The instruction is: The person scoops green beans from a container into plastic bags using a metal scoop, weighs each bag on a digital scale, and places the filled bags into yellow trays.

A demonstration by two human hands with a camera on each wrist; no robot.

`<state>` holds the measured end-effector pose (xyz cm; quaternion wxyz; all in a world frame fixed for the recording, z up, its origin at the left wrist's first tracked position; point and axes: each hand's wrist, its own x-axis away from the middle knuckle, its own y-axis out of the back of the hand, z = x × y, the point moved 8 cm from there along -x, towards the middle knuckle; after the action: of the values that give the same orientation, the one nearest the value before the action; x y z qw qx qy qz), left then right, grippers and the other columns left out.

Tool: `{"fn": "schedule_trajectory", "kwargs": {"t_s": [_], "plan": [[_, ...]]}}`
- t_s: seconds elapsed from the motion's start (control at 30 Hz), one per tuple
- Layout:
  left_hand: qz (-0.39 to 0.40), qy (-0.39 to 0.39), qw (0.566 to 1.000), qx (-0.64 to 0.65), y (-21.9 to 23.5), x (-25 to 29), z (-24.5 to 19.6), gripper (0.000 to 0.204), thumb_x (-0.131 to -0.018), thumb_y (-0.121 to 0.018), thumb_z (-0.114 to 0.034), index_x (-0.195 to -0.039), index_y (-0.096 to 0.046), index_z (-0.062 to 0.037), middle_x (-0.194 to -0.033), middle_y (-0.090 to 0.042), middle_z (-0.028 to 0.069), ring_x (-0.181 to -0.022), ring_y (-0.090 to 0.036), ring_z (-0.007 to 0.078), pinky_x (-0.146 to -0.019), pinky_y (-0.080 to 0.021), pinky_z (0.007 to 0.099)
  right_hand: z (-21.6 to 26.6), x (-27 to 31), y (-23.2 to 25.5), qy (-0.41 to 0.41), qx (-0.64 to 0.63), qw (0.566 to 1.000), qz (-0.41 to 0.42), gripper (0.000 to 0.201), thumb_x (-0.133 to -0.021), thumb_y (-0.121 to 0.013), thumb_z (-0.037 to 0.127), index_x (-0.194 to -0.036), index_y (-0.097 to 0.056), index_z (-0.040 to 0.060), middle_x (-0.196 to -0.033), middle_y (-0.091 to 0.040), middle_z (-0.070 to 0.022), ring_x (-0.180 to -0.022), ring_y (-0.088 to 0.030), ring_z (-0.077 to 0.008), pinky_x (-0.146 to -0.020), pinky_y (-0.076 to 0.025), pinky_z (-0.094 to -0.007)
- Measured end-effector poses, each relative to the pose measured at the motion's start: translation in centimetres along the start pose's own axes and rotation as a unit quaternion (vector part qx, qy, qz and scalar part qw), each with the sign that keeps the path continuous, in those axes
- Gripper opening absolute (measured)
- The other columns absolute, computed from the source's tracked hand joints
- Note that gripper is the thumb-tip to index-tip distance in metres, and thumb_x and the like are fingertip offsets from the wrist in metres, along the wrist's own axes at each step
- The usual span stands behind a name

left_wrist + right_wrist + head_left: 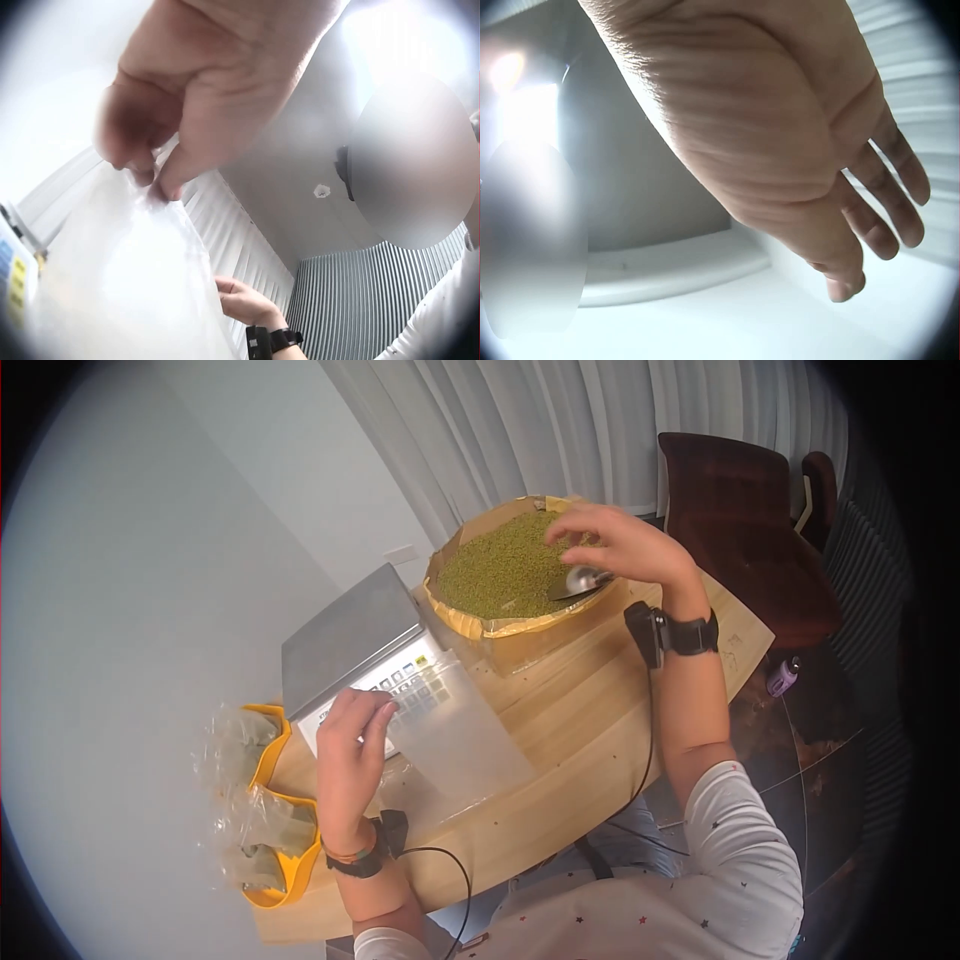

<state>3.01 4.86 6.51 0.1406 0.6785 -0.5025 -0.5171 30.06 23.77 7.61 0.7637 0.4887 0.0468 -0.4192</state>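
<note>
My left hand (352, 745) pinches the upper edge of a translucent plastic bag (465, 735) between thumb and fingers. In the left wrist view the bag (142, 277) hangs down from those fingertips. Behind it, a white scale (350, 635) with a grey top plate and a keypad is partly covered by the bag. My right hand (630, 545), fingers spread and slightly bent, hovers over a box of small green beans (505, 565). A metal scoop (580, 582) lies on the beans just below it. The right wrist view shows this hand (757, 127) holding nothing.
Two yellow-rimmed containers (300, 870) with clear bags (275, 820) stand at the left end of the wooden table (570, 730). Beyond the right end are a dark red chair (740, 530) and a purple bottle (784, 676) on the floor. Cables trail from both wrists.
</note>
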Motion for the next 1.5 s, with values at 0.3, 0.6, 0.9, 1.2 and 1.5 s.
{"fn": "schedule_trajectory", "kwargs": {"t_s": [0.3, 0.6, 0.9, 1.2, 1.5], "plan": [[-0.009, 0.009, 1.000, 0.007, 1.7, 0.8, 0.7, 0.008, -0.092, -0.066, -0.006, -0.095, -0.068, 0.0006, -0.078, -0.055, 0.0122, -0.068, -0.052, 0.0260, -0.062, -0.043, 0.0352, -11.0, 1.6, -3.5, -0.184, 0.328, 0.911, 0.168, 0.025, -0.079, -0.071, 0.006, -0.104, -0.073, 0.0054, -0.100, -0.072, -0.0143, -0.097, -0.069, -0.0330, -0.081, -0.053, -0.0421], [-0.008, 0.000, 1.000, 0.014, 2.3, 1.5, 0.2, 0.008, -0.091, -0.066, -0.007, -0.095, -0.068, 0.0000, -0.079, -0.057, 0.0132, -0.068, -0.055, 0.0276, -0.062, -0.044, 0.0361, -11.1, -1.4, -2.5, -0.187, 0.532, 0.815, 0.133, 0.016, -0.084, -0.067, 0.013, -0.097, -0.076, 0.0118, -0.095, -0.074, -0.0135, -0.090, -0.071, -0.0340, -0.073, -0.054, -0.0449], [-0.016, -0.008, 1.000, 0.024, 1.7, 1.4, 0.7, 0.009, -0.091, -0.068, -0.007, -0.093, -0.068, 0.0016, -0.076, -0.056, 0.0107, -0.067, -0.052, 0.0225, -0.060, -0.042, 0.0324, -12.5, -3.2, -4.3, -0.288, 0.383, 0.873, 0.092, 0.022, -0.088, -0.060, 0.009, -0.106, -0.073, 0.0064, -0.111, -0.072, -0.0173, -0.106, -0.068, -0.0348, -0.092, -0.043, -0.0517], [0.006, -0.011, 1.000, 0.007, 0.5, 1.4, 1.4, 0.011, -0.091, -0.068, -0.011, -0.092, -0.068, 0.0004, -0.077, -0.058, 0.0125, -0.069, -0.056, 0.0265, -0.063, -0.045, 0.0353, -14.4, -4.7, -12.4, -0.225, 0.209, 0.947, 0.094, 0.023, -0.089, -0.066, 0.017, -0.106, -0.071, 0.0019, -0.101, -0.072, -0.0195, -0.095, -0.068, -0.0353, -0.078, -0.052, -0.0422], [0.108, -0.039, 0.993, -0.001, -2.0, 1.6, 2.3, 0.012, -0.091, -0.067, -0.012, -0.092, -0.066, 0.0000, -0.083, -0.062, 0.0152, -0.077, -0.059, 0.0345, -0.069, -0.047, 0.0404, -16.7, -3.2, -13.7, -0.304, -0.088, 0.934, 0.164, 0.013, -0.095, -0.063, 0.015, -0.092, -0.068, 0.0031, -0.076, -0.064, -0.0022, -0.071, -0.055, -0.0137, -0.066, -0.044, -0.0329]]}}
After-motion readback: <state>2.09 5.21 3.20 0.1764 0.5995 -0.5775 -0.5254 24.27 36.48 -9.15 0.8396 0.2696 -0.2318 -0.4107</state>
